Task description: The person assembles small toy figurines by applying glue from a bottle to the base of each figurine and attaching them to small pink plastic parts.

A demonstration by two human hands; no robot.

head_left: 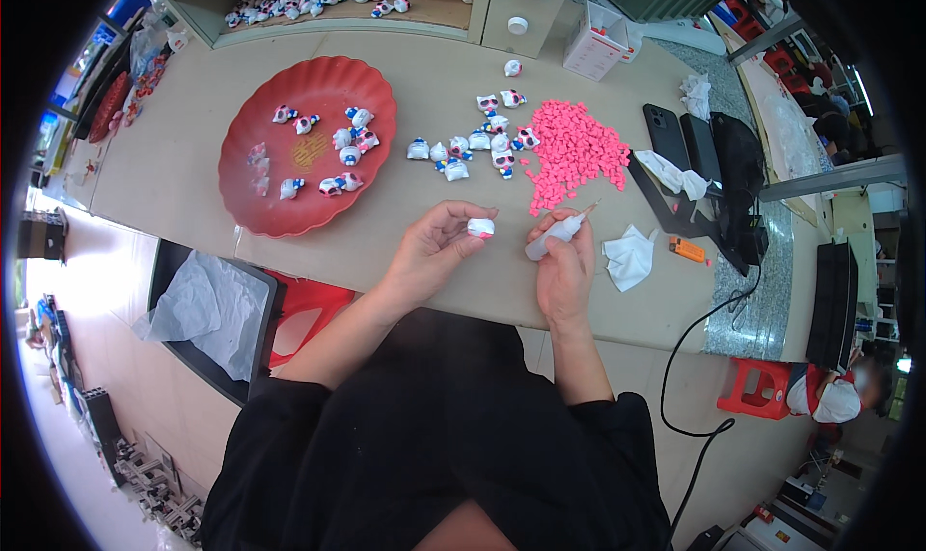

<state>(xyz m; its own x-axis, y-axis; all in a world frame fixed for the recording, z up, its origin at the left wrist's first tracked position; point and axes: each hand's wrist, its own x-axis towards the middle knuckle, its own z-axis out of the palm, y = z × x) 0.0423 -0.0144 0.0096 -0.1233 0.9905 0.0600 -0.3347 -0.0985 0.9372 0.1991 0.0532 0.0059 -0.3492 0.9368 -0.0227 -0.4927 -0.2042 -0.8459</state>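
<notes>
My left hand (430,250) pinches a small white figurine (480,227) with a bit of pink at its lower side, over the table's near edge. In my right hand (566,279) is a translucent white squeeze bottle (557,235), its thin needle tip slanting up to the right. Hand and bottle are a short way right of the figurine, not touching it. Beyond them lies a heap of small pink pieces (579,146). Left of that heap several white, blue and pink figurines (455,169) lie loosely. A red scalloped plate (253,179) holds more such figurines.
At the back stands an open cabinet (500,11) with many figurines inside. To the right are a white box (591,44), a phone (666,132), crumpled tissue (630,259), an orange lighter (687,250) and a black cable (672,372). A dark tray (258,353) sits lower left.
</notes>
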